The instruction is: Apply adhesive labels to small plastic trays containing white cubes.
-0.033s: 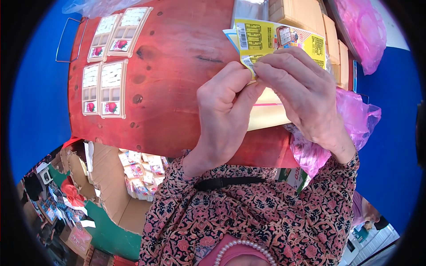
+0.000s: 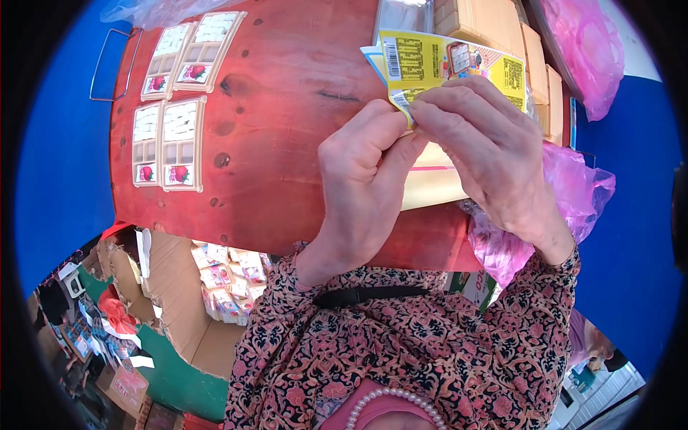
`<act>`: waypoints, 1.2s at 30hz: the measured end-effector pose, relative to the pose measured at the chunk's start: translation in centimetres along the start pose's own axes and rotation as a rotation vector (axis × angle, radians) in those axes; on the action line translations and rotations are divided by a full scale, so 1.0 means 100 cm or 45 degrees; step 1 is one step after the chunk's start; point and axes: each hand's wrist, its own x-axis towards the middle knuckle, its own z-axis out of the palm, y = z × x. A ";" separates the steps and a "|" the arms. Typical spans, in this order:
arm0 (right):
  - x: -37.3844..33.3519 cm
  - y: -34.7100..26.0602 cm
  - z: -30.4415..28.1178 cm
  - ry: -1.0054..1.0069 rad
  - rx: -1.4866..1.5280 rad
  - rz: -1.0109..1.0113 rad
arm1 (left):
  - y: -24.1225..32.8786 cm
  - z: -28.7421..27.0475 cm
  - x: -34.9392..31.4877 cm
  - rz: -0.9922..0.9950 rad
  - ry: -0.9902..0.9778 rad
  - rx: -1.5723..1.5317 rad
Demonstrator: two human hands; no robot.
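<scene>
A yellow printed sheet with a barcode and small pictures stands tilted above the right part of the red table. My left hand is closed, its thumb and forefinger pinching the sheet's lower left corner. Beside it, my right hand is closed on the same corner, fingertips touching those of the left. The exact grip between the fingertips is hidden. A light blue edge shows behind the sheet. Beneath my hands lies a pale yellow sheet-like thing with a pink stripe, partly covered by my right hand.
Several cream compartment trays with white pieces and strawberry packets lie on the red table at left. Stacked cream trays stand far right, near pink plastic bags. Below left, a cardboard box holds many filled packs.
</scene>
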 end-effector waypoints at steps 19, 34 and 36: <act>-0.002 0.000 0.002 0.037 -0.009 0.068 | -0.002 0.004 0.004 0.116 0.023 0.249; -0.007 0.005 0.007 0.259 -0.059 0.109 | 0.004 0.004 0.005 -0.160 -0.039 0.049; -0.004 0.004 -0.003 0.434 0.284 0.763 | 0.000 0.001 0.007 -0.268 -0.011 -0.088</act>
